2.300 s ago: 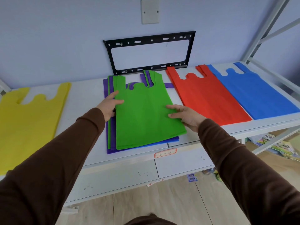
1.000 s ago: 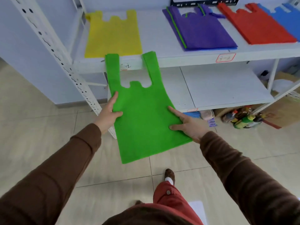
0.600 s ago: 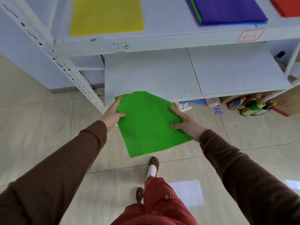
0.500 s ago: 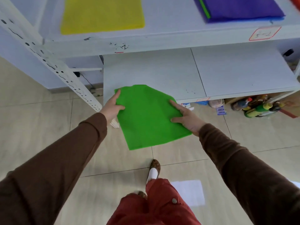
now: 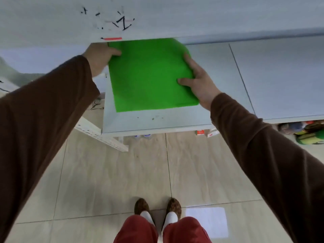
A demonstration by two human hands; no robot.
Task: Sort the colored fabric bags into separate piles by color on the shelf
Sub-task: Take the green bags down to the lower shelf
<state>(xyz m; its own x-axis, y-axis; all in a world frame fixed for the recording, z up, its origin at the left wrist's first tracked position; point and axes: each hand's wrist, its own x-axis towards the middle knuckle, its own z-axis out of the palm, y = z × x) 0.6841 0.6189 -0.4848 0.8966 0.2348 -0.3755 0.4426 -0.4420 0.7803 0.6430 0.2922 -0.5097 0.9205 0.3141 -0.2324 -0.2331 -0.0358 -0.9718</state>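
Head view: both hands, left hand point(image 5: 98, 57) and right hand point(image 5: 199, 83), grip green bag point(image 5: 149, 76) on lower shelf point(image 5: 157, 121).

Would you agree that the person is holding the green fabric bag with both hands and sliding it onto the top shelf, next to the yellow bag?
Not quite. The head view shows both the left hand and the right hand holding the green fabric bag, but it lies on the lower shelf, under the front edge of the shelf above. No yellow bag is in view.
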